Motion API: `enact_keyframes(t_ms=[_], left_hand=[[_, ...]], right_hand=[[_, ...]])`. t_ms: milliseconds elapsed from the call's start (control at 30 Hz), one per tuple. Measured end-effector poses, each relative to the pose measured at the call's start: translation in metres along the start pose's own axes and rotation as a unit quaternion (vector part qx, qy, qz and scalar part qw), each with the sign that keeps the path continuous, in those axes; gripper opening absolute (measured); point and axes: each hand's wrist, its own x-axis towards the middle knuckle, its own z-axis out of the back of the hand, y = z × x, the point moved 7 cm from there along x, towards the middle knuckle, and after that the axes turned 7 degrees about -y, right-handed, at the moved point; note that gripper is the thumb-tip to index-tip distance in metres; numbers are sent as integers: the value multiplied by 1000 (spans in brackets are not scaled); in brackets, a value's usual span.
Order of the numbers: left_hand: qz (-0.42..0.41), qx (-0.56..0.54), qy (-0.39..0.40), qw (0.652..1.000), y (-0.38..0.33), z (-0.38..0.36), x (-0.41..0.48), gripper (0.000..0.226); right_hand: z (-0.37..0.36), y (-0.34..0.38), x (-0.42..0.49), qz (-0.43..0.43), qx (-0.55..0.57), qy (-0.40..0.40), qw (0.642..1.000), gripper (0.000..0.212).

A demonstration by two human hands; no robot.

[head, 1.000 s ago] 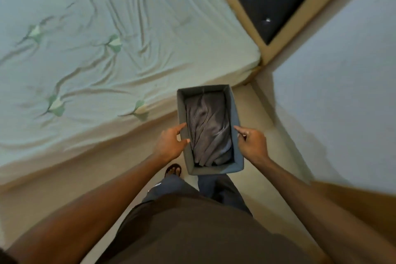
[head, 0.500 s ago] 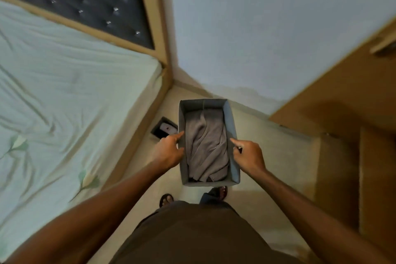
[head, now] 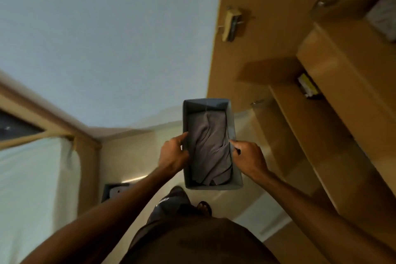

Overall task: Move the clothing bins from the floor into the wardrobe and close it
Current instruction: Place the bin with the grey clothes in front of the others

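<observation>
The pale floor (head: 128,152) is carrying a second grey bin (head: 111,192), which is sitting just beside the bed (head: 32,178) with something light inside it. A sandalled foot (head: 204,208) is standing on the floor too. At the right, the wooden wardrobe shelves (head: 300,118) are holding a small yellow and dark item (head: 308,87) and, higher, a blurred pale thing (head: 383,17).

Bare forearms, dark brown shirt (head: 199,242), dark trousers (head: 169,206), possibly sandal (head: 204,208) on foot.
</observation>
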Motion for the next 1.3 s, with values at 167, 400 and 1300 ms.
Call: enact_keyframes(t_ms=[167, 400, 1300], left_hand=[[-109, 54, 70, 990, -96, -30, 76, 49], [-239, 69, 190, 950, -221, -70, 156, 39], [-547, 10, 276, 790, -560, -270, 49, 32]], right_hand=[[62, -39, 28, -86, 21, -86, 992, 41], [132, -83, 53, -194, 59, -201, 958, 46], [340, -282, -73, -456, 348, -568, 590, 8]])
